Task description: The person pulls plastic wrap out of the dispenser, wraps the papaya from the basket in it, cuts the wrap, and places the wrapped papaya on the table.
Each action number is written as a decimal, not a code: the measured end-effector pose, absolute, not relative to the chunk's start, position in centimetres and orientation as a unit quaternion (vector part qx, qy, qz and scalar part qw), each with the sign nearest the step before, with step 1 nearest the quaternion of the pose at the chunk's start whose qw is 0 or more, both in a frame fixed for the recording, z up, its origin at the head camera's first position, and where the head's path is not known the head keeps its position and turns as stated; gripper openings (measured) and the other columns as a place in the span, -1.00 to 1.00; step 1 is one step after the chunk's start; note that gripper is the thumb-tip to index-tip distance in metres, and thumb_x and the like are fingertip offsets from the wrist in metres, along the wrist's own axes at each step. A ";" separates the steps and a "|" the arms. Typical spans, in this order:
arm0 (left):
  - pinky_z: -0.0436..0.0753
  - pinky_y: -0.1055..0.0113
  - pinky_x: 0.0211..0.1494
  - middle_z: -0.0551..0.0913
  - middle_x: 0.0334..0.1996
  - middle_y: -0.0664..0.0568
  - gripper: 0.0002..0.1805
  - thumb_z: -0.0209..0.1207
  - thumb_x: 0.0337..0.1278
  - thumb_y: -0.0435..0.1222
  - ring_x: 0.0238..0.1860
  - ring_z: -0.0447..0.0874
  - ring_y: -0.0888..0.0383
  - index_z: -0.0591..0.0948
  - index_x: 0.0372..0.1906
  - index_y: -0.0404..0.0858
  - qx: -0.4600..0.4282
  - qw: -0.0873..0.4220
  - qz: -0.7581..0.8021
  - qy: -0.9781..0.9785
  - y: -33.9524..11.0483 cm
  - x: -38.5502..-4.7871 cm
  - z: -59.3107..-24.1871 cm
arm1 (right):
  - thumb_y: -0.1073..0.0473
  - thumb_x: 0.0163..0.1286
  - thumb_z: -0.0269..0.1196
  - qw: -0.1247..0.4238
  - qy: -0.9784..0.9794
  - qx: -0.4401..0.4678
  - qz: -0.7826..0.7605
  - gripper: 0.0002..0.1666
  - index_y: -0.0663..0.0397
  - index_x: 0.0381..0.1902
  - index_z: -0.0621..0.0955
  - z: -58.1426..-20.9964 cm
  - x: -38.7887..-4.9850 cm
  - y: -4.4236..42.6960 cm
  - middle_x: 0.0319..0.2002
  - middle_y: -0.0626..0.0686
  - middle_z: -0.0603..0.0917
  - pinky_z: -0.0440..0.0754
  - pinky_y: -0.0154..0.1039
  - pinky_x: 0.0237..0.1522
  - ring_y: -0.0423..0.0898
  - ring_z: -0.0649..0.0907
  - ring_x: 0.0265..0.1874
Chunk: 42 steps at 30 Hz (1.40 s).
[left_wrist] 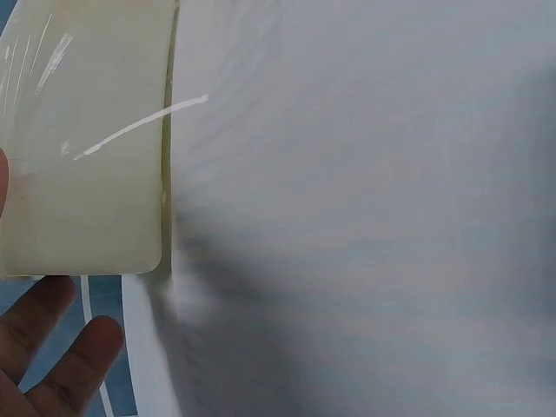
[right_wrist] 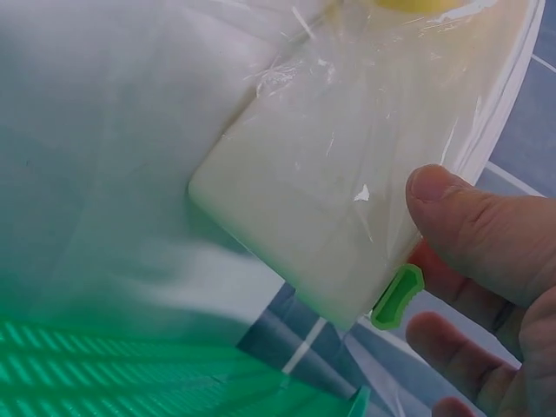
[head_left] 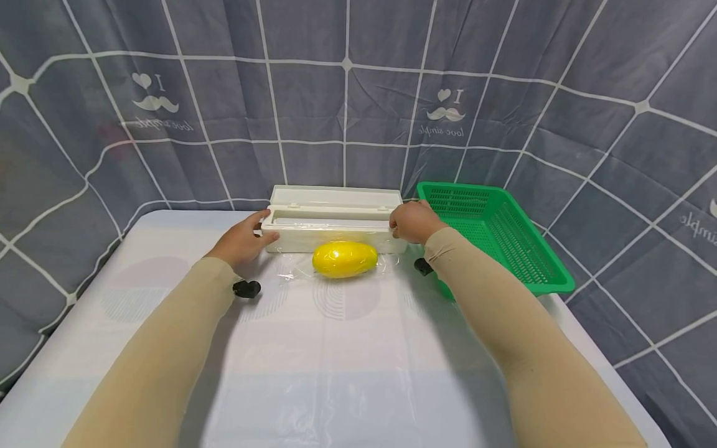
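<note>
A white cling film dispenser box [head_left: 291,239] stands on the table with its lid [head_left: 336,195] tipped back. Clear film hangs over its front and runs under a glossy yellow oblong fruit [head_left: 344,259] lying just before it. My left hand [head_left: 243,239] grips the box's left end, thumb on the front; two fingers [left_wrist: 87,360] show beyond that end in the left wrist view. At the right end, my right hand [head_left: 416,222] holds the upper corner between thumb and curled fingers. Beside those fingers a small green plastic piece [right_wrist: 400,298] sticks out; the right wrist view shows it.
A green slotted basket [head_left: 518,249] stands at the right, close to my right forearm. The table has a pale patterned cover [head_left: 313,373]. Grey checked curtains [head_left: 308,106] hang behind the table and at its sides.
</note>
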<state>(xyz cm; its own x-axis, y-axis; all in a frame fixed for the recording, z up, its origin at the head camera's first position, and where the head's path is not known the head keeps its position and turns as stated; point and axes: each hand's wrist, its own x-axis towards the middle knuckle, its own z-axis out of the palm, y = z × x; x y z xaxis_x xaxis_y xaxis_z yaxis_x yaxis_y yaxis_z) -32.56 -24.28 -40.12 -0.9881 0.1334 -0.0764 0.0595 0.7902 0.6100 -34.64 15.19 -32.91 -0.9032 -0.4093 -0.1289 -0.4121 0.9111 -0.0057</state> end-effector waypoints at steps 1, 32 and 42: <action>0.28 -0.33 0.56 0.37 0.54 -0.34 -0.06 0.11 0.49 0.22 0.53 0.36 -0.34 0.01 0.73 -0.02 0.053 0.057 0.320 0.944 -24.3 -32.6 -40.1 | 0.14 0.50 0.35 0.063 0.975 -0.211 0.011 -0.69 0.02 0.14 0.77 -32.9 -34.6 15.2 0.14 0.03 0.79 0.30 0.22 0.50 0.04 0.73 0.11; 0.45 -0.19 0.38 0.39 0.42 -0.26 -0.73 0.29 0.43 -0.23 0.26 0.48 -0.28 0.68 0.10 -0.26 0.089 -0.086 0.362 0.924 -23.1 -32.3 -40.7 | 0.17 0.58 0.26 0.032 0.976 -0.212 0.043 -0.80 -0.02 -0.32 0.70 -33.3 -34.8 14.8 -0.41 -0.07 0.67 0.36 0.20 0.45 -0.07 0.58 -0.36; 0.40 -0.20 0.41 0.40 0.40 -0.27 -0.81 0.29 0.43 -0.24 0.30 0.44 -0.29 0.73 -0.05 -0.27 0.083 -0.088 0.388 0.914 -23.0 -32.2 -40.5 | 0.19 0.64 0.14 0.040 0.976 -0.211 0.046 -0.48 -0.08 -0.60 0.30 -33.2 -34.6 14.7 -0.63 -0.07 0.19 0.31 0.08 0.12 -0.08 0.26 -0.53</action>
<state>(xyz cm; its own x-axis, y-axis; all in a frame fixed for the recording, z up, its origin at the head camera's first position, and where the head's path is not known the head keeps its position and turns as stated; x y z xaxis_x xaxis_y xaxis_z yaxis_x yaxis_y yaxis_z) -32.19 -22.98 -40.55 -0.9707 0.0843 0.2251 0.2205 0.6853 0.6941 -34.55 14.75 -33.18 -0.9080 -0.4077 -0.0967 -0.4149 0.9070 0.0725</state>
